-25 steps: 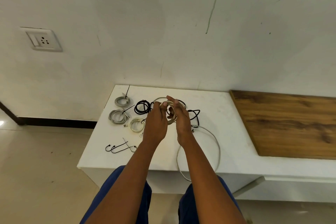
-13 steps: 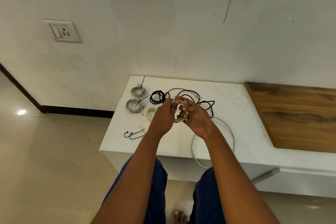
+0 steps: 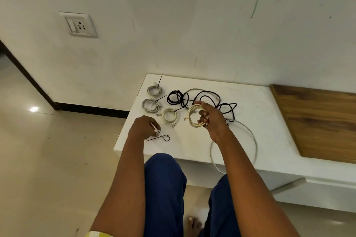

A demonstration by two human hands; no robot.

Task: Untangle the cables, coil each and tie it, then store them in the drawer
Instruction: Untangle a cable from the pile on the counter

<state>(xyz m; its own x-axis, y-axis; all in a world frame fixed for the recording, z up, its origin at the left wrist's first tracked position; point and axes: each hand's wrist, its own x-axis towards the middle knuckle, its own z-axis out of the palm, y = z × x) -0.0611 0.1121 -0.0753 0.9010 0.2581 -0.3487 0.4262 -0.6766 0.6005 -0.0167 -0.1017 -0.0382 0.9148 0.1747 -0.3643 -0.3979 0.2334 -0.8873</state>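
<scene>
I log the right hand [image 3: 211, 119] raised over the white counter [image 3: 260, 117], fingers curled round a cream cable coil [image 3: 194, 118]. Left hand [image 3: 143, 128] is low at the counter's near-left corner, fingertips pinching a black cable tie [image 3: 161, 137] lying there. Three tied coils [image 3: 152, 105] sit behind it; tangled black cables [image 3: 202, 99] lie beyond the right hand.

dim warm light | floor [image 3: 34, 109] glare | wide-angle edge bending
</scene>
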